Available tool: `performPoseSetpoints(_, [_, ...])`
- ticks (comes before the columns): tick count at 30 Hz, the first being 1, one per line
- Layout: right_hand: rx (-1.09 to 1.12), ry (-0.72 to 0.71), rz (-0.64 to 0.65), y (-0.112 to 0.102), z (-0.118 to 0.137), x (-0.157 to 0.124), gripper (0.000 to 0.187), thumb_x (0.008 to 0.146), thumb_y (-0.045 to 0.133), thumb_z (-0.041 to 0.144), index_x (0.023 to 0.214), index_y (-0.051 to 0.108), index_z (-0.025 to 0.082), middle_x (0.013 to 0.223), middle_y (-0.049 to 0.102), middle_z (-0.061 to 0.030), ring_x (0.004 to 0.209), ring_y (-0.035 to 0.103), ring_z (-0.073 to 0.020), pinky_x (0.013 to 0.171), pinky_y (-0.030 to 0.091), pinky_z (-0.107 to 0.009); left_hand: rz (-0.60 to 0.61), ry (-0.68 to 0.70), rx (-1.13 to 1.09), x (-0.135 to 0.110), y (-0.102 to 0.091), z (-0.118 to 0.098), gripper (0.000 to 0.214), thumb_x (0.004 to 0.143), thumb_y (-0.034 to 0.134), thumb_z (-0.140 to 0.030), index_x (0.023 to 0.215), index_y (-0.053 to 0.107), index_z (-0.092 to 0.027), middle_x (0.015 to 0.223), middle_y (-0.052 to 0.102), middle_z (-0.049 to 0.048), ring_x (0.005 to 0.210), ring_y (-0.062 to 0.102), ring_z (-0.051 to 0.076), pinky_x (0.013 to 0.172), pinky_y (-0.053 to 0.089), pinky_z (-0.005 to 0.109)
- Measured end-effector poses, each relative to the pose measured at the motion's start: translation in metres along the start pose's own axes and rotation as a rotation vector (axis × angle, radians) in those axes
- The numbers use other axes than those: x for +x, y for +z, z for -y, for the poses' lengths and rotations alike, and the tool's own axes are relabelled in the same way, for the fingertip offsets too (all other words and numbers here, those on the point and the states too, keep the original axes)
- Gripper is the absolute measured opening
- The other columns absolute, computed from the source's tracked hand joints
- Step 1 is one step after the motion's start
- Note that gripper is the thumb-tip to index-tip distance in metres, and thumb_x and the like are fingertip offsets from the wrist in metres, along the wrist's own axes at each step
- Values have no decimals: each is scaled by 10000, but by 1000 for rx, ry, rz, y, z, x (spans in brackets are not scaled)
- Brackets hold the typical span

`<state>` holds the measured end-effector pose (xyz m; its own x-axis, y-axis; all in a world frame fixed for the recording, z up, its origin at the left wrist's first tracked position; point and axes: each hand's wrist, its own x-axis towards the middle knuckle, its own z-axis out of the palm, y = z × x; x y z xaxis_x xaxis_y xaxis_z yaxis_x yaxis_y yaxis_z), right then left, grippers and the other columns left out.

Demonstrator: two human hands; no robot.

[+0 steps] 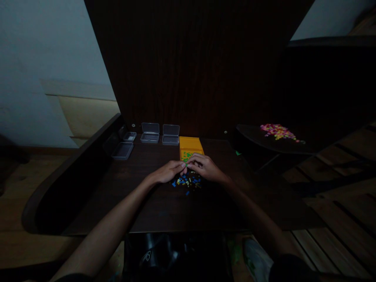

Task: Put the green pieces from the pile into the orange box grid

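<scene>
My left hand (pixel 169 171) and my right hand (pixel 205 166) meet fingertip to fingertip over a heap of tiny blue, yellow and dark pieces (pixel 188 181) on a dark wooden table (pixel 141 203). Both hands have their fingers curled and pinched together; whatever they pinch is too small to make out. Just behind the fingertips lies an orange open box (pixel 190 145) with small green pieces (pixel 185 155) in its near half.
Several clear plastic boxes (pixel 150 132) stand open along the table's back edge and left corner. A pile of pink and yellow pieces (pixel 277 131) lies on a dark surface at the right. A dark wooden panel rises behind the table.
</scene>
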<state>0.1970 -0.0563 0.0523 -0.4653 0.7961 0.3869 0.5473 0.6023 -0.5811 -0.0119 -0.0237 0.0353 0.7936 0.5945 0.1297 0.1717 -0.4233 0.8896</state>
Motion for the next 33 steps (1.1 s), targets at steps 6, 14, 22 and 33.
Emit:
performPoseSetpoints(6, [-90,54,-119,-30,-32,9,214,886,574,330,880,692,151,828,604,-46,679,513,-137,637,408,-257,-254,-28,98,2,-5,4,510,967,280,-555,897,601,-165,704,546,-3,694,508,148,686,406,265])
performPoseSetpoints(14, [-371,343,-76,-42,-78,20,135,792,631,202,828,742,134,788,612,-47,692,551,-138,647,408,-245,-344,-67,194,2,-10,6,493,970,286,-530,917,622,-174,707,575,-3,703,548,158,690,423,269])
performPoseSetpoints(22, [-580,528,-4,-28,-75,27,164,815,596,205,854,753,176,884,661,-73,751,590,-155,631,391,-236,-359,-78,226,2,-11,7,490,967,298,-527,905,633,-175,721,595,3,713,560,162,728,449,278])
performPoseSetpoints(33, [-624,542,20,-27,-67,27,237,851,534,185,942,754,186,959,674,-105,812,618,-199,641,407,-264,-367,-87,277,1,-13,7,487,974,287,-504,909,637,-171,751,609,11,749,574,169,745,450,276])
